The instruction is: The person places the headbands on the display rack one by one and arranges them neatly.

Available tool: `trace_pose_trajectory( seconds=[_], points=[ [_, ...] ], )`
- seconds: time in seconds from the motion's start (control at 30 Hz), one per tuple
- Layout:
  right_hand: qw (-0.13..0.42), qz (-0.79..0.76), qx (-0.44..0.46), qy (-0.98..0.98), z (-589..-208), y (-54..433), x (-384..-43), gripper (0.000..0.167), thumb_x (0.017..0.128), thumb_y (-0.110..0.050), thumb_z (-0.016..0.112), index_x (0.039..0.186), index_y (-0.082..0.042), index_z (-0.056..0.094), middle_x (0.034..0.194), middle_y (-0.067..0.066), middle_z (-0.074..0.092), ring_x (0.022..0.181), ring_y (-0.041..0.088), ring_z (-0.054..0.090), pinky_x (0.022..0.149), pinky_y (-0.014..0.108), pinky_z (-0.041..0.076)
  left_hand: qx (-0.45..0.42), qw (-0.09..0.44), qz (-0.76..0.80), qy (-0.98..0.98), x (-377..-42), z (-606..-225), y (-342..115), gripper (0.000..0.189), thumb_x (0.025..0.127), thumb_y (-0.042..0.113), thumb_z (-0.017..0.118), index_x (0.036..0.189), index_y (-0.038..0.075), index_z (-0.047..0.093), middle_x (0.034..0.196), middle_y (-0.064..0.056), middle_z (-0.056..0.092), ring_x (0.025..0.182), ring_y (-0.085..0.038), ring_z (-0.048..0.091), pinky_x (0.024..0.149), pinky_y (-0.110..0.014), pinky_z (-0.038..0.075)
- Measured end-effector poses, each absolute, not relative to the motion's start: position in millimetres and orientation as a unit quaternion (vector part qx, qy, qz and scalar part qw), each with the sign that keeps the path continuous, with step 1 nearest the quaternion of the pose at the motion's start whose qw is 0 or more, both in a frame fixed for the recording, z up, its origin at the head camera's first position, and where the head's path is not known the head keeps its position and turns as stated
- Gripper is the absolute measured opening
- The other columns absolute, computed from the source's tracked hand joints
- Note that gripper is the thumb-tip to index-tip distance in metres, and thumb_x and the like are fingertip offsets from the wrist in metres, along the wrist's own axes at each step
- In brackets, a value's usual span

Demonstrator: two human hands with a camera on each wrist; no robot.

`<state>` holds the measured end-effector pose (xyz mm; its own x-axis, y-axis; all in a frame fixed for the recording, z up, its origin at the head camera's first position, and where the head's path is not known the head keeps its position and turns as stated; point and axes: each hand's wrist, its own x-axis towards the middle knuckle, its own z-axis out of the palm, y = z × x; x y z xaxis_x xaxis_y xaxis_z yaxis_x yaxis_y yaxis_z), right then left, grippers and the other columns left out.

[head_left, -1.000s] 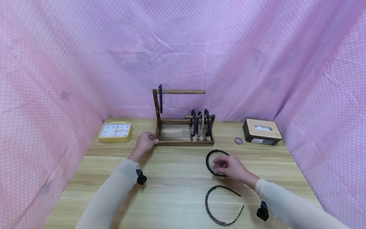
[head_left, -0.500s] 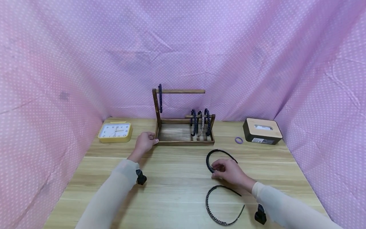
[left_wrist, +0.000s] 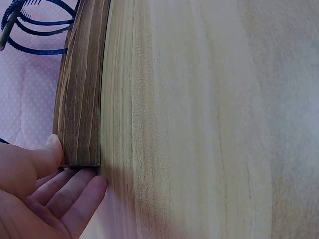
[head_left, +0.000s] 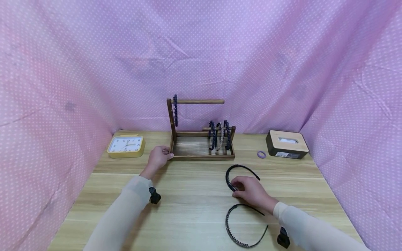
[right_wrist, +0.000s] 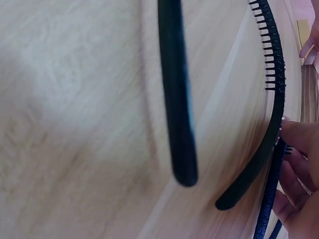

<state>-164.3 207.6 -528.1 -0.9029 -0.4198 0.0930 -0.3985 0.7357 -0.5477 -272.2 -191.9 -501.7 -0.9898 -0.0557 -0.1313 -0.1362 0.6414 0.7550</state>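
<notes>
A black, C-shaped headband with comb-like teeth [head_left: 227, 177] is at the worktop [head_left: 188, 202] of pale streaked wood, in front of the right end of a brown grained-wood rack [head_left: 204, 158]; its bow faces left, its visible smooth tip points right, its long axis roughly left to right; of the hands, the right hand [head_left: 251, 191] pinches its near side, thumb against curled fingers; the left hand [head_left: 158, 157] grips the rack's left end, fingers bent round the corner

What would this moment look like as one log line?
left hand: grips brown wooden rack; right hand: pinches black toothed headband; second C-shaped headband: on table
</notes>
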Motion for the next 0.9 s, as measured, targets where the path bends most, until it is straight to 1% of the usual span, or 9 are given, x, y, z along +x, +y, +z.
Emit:
trace_pose_trajectory(
  seconds=[0.13, 0.3, 0.4, 0.63, 0.77, 0.9],
  points=[
    [0.015, -0.284, -0.223, 0.932, -526, 206, -164, 0.027, 0.08, -0.019, 0.089, 0.102, -0.019, 0.075, 0.1, -0.008, 0.075, 0.093, 0.009, 0.07, 0.084, 0.031, 0.058, -0.049, 0.04, 0.422, 0.904, -272, -503, -193, 0.042, 0.096, 0.013, 0.072, 0.132, -0.007, 0.062, 0.128, -0.026, 0.068, 0.119, -0.038, 0.066, 0.099, -0.047, 0.056],
    [0.013, -0.282, -0.219, 0.934, -526, 206, -163, 0.024, 0.08, -0.016, 0.088, 0.099, -0.019, 0.074, 0.092, -0.01, 0.073, 0.083, 0.005, 0.066, 0.075, 0.025, 0.055, -0.047, 0.039, 0.419, 0.906, -271, -503, -193, 0.042, 0.096, 0.014, 0.072, 0.131, -0.007, 0.063, 0.128, -0.025, 0.068, 0.12, -0.038, 0.066, 0.098, -0.048, 0.056],
    [0.013, -0.287, -0.22, 0.932, -523, 207, -162, 0.025, 0.079, -0.012, 0.087, 0.1, -0.017, 0.074, 0.088, -0.009, 0.072, 0.078, 0.005, 0.065, 0.071, 0.023, 0.055, -0.048, 0.039, 0.419, 0.906, -271, -502, -193, 0.042, 0.096, 0.014, 0.072, 0.131, -0.007, 0.063, 0.129, -0.025, 0.068, 0.12, -0.038, 0.066, 0.096, -0.047, 0.057],
    [0.024, -0.282, -0.214, 0.935, -514, 209, -160, 0.025, 0.082, -0.011, 0.084, 0.104, -0.015, 0.075, 0.091, -0.007, 0.074, 0.08, 0.003, 0.066, 0.073, 0.023, 0.056, -0.051, 0.043, 0.42, 0.905, -270, -504, -192, 0.042, 0.096, 0.015, 0.072, 0.132, -0.006, 0.063, 0.129, -0.025, 0.068, 0.12, -0.038, 0.066, 0.095, -0.046, 0.058],
    [0.006, -0.283, -0.228, 0.932, -506, 211, -159, 0.023, 0.084, -0.012, 0.082, 0.107, -0.015, 0.077, 0.092, -0.006, 0.076, 0.08, 0.003, 0.068, 0.073, 0.024, 0.058, -0.057, 0.045, 0.424, 0.903, -270, -504, -192, 0.043, 0.096, 0.015, 0.072, 0.133, -0.005, 0.062, 0.127, -0.024, 0.069, 0.115, -0.036, 0.068, 0.089, -0.042, 0.06],
    [-0.016, -0.301, -0.235, 0.924, -495, 216, -159, 0.025, 0.086, -0.01, 0.081, 0.11, -0.01, 0.077, 0.093, -0.001, 0.078, 0.08, 0.009, 0.072, 0.071, 0.026, 0.06, -0.059, 0.047, 0.425, 0.902, -271, -504, -192, 0.044, 0.097, 0.016, 0.072, 0.134, -0.005, 0.062, 0.126, -0.024, 0.069, 0.112, -0.034, 0.068, 0.086, -0.039, 0.06]
  ],
)
